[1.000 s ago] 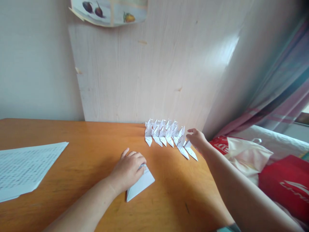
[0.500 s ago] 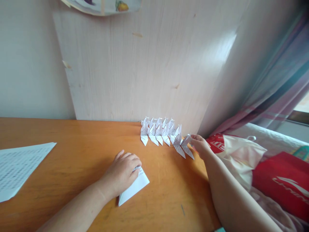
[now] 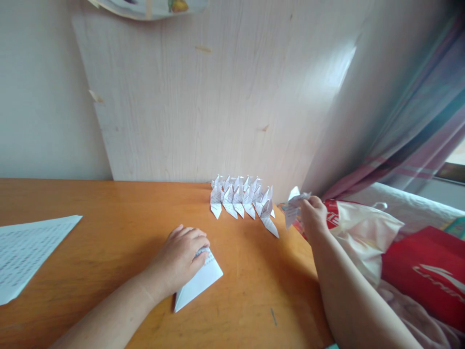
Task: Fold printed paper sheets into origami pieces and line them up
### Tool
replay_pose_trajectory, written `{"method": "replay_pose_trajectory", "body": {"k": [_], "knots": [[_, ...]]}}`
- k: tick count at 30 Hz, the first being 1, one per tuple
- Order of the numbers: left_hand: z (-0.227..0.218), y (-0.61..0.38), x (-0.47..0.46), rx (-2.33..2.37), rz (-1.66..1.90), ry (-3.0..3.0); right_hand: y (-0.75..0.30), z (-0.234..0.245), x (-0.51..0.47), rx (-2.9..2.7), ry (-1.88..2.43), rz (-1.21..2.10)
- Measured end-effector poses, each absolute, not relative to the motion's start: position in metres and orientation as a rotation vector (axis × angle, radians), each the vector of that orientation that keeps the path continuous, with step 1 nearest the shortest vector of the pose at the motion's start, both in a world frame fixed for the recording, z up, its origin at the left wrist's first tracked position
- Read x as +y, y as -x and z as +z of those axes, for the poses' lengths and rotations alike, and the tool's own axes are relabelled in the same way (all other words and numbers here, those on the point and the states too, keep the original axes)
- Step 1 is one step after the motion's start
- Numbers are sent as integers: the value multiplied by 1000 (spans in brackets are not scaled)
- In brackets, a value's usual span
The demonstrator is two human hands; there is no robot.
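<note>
A paper crane (image 3: 292, 207) is pinched in the fingers of my right hand (image 3: 314, 213), held up off the table near its right edge. My left hand (image 3: 185, 254) lies over a folded piece of white paper (image 3: 199, 281), thumb on top and fingers curled over its far side, so part of the paper is hidden. Printed text shows near the thumb. Several more paper cranes (image 3: 238, 198) stand in rows by the wall, and one crane (image 3: 269, 220) sits in front at the right end of them.
Printed sheets (image 3: 32, 252) lie at the left of the wooden table (image 3: 119, 213). Off the table's right side are a cream bag (image 3: 366, 228), a red bag (image 3: 428, 276) and a curtain (image 3: 407, 121). A pale panel (image 3: 203, 106) covers the wall behind.
My right hand has lifted the rightmost crane off the table and carried it up and to the right, away from the other crane. My left hand stays on the folded paper.
</note>
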State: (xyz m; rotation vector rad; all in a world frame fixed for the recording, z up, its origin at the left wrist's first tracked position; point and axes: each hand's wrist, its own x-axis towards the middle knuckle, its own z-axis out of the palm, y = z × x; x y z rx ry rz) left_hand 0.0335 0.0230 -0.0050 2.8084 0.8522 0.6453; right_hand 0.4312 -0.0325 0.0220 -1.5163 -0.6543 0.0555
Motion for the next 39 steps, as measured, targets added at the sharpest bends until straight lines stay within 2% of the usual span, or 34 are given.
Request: {"method": "replay_pose_trajectory", "body": {"k": [4,6,10,16,23,39], "knots": [[2,-34,21,862,791,-2794,-412,52,-43,-612,1320,2],[5,-35,20,849,878,-2769,-394,63,-46,-667,1228,89],[10,-39,16,822,1041,-2643,-347,65,-48,-786,847,661],[17,-43,3,831,1157,-2381,-293,42,-47,-695,653,1150],[18,-49,-7,818,1107,-2188,-277,22,-42,-746,698,1234],[14,-54,-12,863,989,-2011,-270,13,-42,-734,712,1356]]}}
